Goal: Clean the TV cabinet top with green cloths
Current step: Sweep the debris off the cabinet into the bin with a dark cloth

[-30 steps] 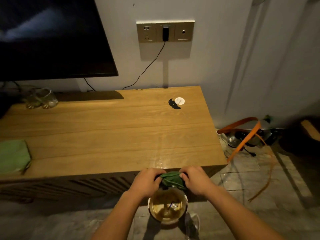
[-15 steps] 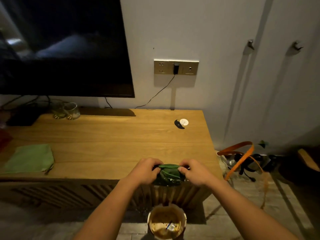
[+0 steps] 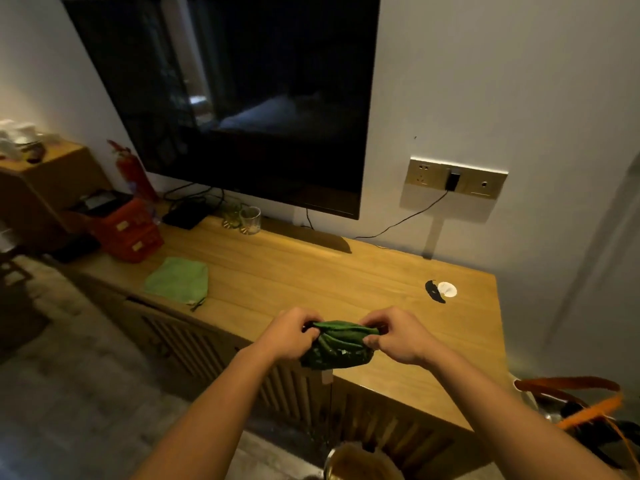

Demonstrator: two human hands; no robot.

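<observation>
The room is dim, so the small dark shape (image 3: 434,291) beside the white disc (image 3: 447,289) on the TV cabinet top (image 3: 311,271) cannot be identified, and the bucket (image 3: 360,462) below the cabinet's front edge is cut off by the frame. Two green cloths show: a dark bunched cloth (image 3: 337,346) over that front edge, pinched tight by the left hand (image 3: 289,336) and right hand (image 3: 398,336) at its ends, and a pale flat cloth (image 3: 177,279) lying on the cabinet, well left. Two glasses (image 3: 244,220) stand at the cabinet's back under the television (image 3: 242,98).

Both forearms are bare to the frame's lower edge, with no sleeve, and the left hand (image 3: 289,336) and right hand (image 3: 398,337) are ungloved.
</observation>
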